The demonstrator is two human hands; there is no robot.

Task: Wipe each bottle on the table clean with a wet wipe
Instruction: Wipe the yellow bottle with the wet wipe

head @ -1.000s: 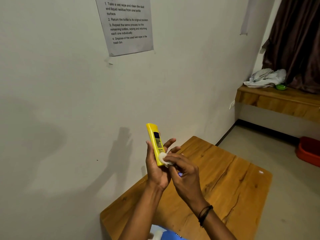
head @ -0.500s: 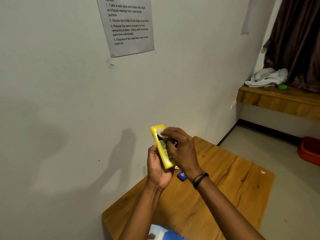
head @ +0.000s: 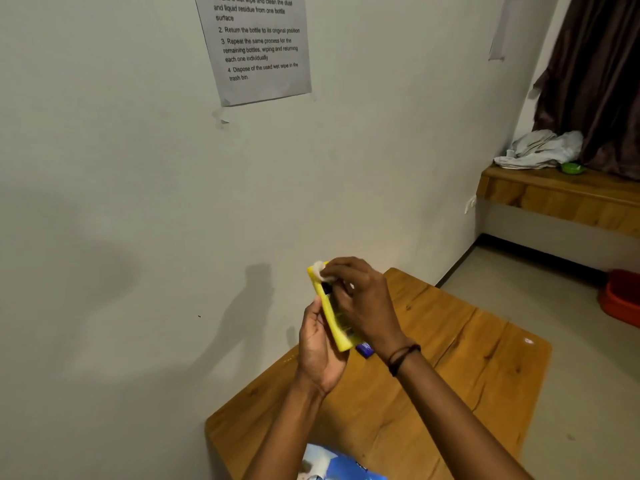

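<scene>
My left hand (head: 318,351) holds a yellow bottle (head: 334,317) upright above the wooden table (head: 450,375), gripping its lower part from the left. My right hand (head: 363,299) presses a small white wet wipe (head: 320,270) against the bottle's top end, fingers curled over the label. A small blue object (head: 364,348) shows just under my right wrist; what it is I cannot tell. Much of the bottle's front is hidden by my right hand.
A blue and white wipe pack (head: 332,462) lies at the table's near edge. The wall (head: 138,237) runs along the table's left side, with an instruction sheet (head: 259,46) on it. A wooden ledge (head: 561,192) with white cloth and a red tub (head: 621,296) are far right.
My right hand with the wipe slid from the bottle's lower end up to its top. The left hand keeps its grip on the bottle.
</scene>
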